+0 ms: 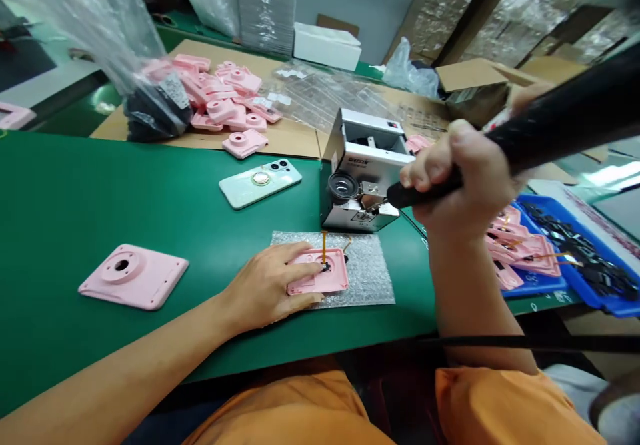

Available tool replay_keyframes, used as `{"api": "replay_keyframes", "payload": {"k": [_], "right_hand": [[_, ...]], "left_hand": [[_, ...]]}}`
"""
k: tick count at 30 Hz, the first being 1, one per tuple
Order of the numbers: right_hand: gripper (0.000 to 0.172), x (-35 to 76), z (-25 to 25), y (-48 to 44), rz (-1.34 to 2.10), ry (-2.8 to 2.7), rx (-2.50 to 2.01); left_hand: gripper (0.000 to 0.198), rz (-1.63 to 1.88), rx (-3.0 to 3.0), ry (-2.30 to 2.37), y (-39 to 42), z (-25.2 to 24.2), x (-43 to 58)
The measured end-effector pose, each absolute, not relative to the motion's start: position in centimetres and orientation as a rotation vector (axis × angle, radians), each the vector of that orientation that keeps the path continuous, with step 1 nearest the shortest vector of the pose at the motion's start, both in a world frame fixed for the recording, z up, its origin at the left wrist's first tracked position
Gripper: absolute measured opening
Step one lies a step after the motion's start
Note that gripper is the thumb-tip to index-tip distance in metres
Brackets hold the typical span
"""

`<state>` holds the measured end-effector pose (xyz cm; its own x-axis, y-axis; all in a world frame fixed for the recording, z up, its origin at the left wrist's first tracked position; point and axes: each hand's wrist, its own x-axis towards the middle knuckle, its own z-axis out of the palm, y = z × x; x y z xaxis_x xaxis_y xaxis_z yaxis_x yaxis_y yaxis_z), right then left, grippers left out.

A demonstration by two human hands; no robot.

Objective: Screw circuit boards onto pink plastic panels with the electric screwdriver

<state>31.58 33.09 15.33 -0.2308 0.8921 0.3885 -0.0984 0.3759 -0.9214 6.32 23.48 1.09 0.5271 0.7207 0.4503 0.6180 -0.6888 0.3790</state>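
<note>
Green worktop [210,238], brown cardboard sheet [295,140] along the back. Left hand [273,278] closed about an open pink plastic shell [340,278], which lies on a grey-white packing sheet [373,278]. Right hand [467,172] wrapped round a black cylindrical tool [550,115]; tool's end at a boxy silver metal machine [375,162], contact can't be told. Pale mint phone [240,190], second pink plastic shell [165,273] farther left.

orange top [290,412], creased cloth | right sleeve [500,402], orange, short | left hand [270,282], right hand [470,175]: bare
</note>
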Motion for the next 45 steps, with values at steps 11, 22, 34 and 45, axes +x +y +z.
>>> {"api": "replay_keyframes", "payload": {"k": [11, 22, 34, 45], "right_hand": [[0.047, 29.1, 13.7, 35.3, 0.774, -1.424, -0.586], [0.061, 25.7, 11.9, 28.3, 1.224, -1.451, -0.632], [0.055, 24.5, 10.4, 27.7, 1.241, -1.532, -0.630], [0.069, 24.5, 9.7, 28.2, 1.352, -1.594, -0.688]], "left_hand": [[0.045, 0.877, 2.547, 1.160, 23.5, 1.4, 6.3], [0.074, 0.868, 2.383, 1.161, 23.8, 1.0, 6.6], [0.075, 0.863, 2.301, 1.106, 23.9, 0.9, 6.7], [0.069, 0.861, 2.257, 1.110, 23.9, 1.4, 6.6]]}}
